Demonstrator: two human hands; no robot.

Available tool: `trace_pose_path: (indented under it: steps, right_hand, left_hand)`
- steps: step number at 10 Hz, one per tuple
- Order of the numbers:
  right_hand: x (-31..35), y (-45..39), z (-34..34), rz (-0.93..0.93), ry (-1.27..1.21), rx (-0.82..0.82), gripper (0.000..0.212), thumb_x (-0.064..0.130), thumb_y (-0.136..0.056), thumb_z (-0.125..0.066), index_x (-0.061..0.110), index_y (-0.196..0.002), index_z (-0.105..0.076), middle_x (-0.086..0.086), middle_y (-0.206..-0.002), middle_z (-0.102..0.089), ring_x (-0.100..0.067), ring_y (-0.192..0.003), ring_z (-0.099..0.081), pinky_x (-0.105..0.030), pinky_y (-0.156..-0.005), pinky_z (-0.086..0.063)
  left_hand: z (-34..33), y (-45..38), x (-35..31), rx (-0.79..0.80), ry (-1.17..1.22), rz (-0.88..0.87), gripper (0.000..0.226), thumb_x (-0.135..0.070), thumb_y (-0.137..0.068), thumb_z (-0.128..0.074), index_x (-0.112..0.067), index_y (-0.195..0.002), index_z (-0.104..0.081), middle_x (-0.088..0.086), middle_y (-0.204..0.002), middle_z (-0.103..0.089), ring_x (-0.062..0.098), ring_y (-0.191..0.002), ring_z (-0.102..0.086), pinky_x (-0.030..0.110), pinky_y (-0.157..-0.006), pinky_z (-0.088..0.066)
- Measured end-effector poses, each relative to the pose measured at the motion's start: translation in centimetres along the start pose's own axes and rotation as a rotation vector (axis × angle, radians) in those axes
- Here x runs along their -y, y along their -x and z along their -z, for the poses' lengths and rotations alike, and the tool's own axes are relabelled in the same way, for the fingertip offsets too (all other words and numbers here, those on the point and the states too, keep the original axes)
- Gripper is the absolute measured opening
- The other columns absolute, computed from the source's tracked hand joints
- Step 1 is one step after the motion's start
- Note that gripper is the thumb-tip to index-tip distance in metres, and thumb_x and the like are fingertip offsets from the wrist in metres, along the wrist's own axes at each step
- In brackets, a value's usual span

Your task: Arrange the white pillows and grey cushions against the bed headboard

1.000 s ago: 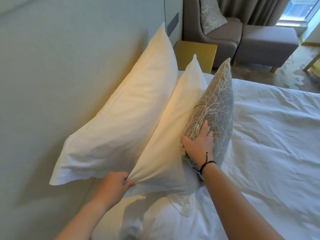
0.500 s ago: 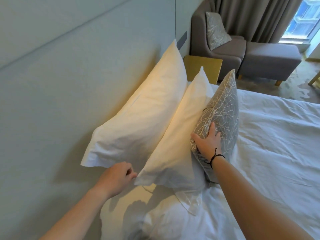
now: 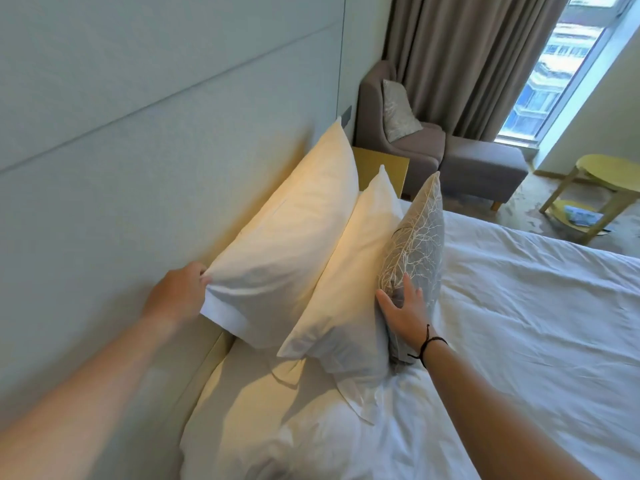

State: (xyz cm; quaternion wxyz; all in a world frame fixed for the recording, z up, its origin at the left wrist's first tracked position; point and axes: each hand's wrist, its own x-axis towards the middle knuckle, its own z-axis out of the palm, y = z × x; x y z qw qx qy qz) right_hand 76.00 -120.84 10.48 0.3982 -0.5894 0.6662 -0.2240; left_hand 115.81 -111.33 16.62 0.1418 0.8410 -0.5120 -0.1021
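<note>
Left hand (image 3: 180, 292) pinches the back pillow's (image 3: 287, 230) near corner at 9 o'clock; right hand (image 3: 403, 311) lies flat, open, on the cushion (image 3: 420, 237) at 3. Tug the corner snug against the headboard (image 3: 138, 150) while steadying the front pillow (image 3: 349, 271)

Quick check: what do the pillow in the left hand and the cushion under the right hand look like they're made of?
Back pillow: smooth, matte white woven fabric, likely cotton; it creases softly where the left hand pinches its corner. Grey cushion: grey textile with pale, raised-looking branch pattern, possibly embroidered; it dents slightly under the right hand.
</note>
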Motion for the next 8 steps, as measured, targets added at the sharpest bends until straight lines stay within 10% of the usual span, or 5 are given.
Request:
trace_pose_path:
  steps: [4,8]
  right_hand:
    - [-4.1,7.4,2.5,0.009,-0.002,-0.173,0.080,0.053,-0.085,-0.064,0.029,-0.151,-0.025,0.003,-0.156,-0.033,-0.017,-0.143,-0.028,-0.033,-0.113,-0.027]
    - [-1.5,12.5,6.6,0.010,-0.220,-0.055,0.029,0.028,-0.089,-0.068,0.017,-0.116,-0.069,0.007,-0.095,-0.075,-0.001,-0.083,-0.069,-0.021,-0.074,-0.053]
  left_hand:
    - [1.3,-0.9,2.6,-0.071,-0.077,-0.057,0.032,-0.027,-0.100,-0.045,-0.011,-0.073,-0.047,0.015,-0.072,-0.057,0.035,-0.065,-0.052,0.037,-0.056,-0.041]
    - [-1.0,3.8,-6.0,-0.146,-0.060,-0.298,0.018,-0.030,-0.090,-0.062,-0.017,-0.102,-0.064,0.006,-0.100,-0.065,0.029,-0.089,-0.060,0.041,-0.073,-0.051]
